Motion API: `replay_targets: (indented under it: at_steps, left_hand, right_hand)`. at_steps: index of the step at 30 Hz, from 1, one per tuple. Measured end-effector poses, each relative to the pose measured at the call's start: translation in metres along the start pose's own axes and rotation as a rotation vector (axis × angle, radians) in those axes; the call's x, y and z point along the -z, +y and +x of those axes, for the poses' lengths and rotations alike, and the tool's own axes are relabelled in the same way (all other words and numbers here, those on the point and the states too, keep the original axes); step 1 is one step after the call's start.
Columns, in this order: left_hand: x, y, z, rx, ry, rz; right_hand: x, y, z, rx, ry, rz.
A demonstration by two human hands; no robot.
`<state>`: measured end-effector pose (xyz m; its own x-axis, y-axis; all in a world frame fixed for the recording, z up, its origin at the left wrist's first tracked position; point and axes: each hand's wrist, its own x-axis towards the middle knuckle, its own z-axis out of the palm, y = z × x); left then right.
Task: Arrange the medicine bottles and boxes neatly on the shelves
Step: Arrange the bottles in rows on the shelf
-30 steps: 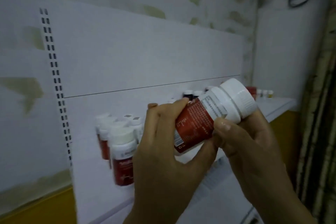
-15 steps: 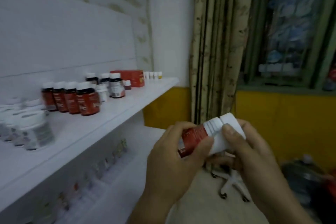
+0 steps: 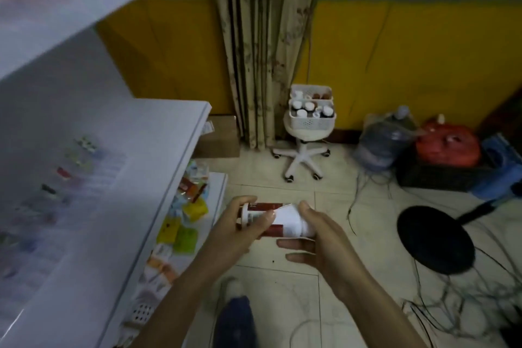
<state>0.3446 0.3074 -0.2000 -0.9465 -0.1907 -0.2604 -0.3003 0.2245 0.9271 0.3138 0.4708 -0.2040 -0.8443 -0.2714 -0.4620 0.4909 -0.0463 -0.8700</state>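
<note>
I hold a white medicine bottle with a red label [image 3: 275, 219] sideways between both hands, low over the tiled floor. My left hand [image 3: 240, 230] grips its base end, thumb across the label. My right hand [image 3: 319, 237] wraps the white cap end from the right, lower fingers stretched out under it. The white shelves [image 3: 195, 133] stand to my left, with blurred small packets on the middle board. A white basket [image 3: 310, 121] holding several more bottles sits on a rolling stool by the curtain.
Coloured sachets and boxes [image 3: 186, 223] lie on the lowest shelf. A cardboard box [image 3: 220, 135] sits beside the shelf. A water jug [image 3: 387, 135], red bag [image 3: 449, 144], black fan base [image 3: 435, 237] and loose cables cover the floor at right.
My view has swung from the upper shelf with its bottles, right and down to the floor. Both hands kept hold of the bottle, which now lies horizontal and lower.
</note>
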Motion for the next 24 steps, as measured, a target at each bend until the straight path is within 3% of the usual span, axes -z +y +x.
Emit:
replay_targets:
  at_steps: [5, 14, 20, 24]
  left_hand:
    - [0.005, -0.031, 0.084, 0.118, -0.003, -0.091]
    - [0.008, -0.026, 0.215, 0.104, -0.272, -0.007]
    - [-0.033, -0.012, 0.284, 0.185, -0.356, 0.035]
    - [-0.058, 0.004, 0.34, 0.299, -0.357, -0.137]
  right_hand:
    - [-0.026, 0.008, 0.06, -0.095, 0.142, -0.024]
    - [-0.033, -0.014, 0.155, -0.222, 0.322, 0.101]
    - [0.01, -0.026, 0.197, -0.183, 0.457, 0.177]
    - [0.054, -0.057, 0.25, -0.134, 0.416, 0.11]
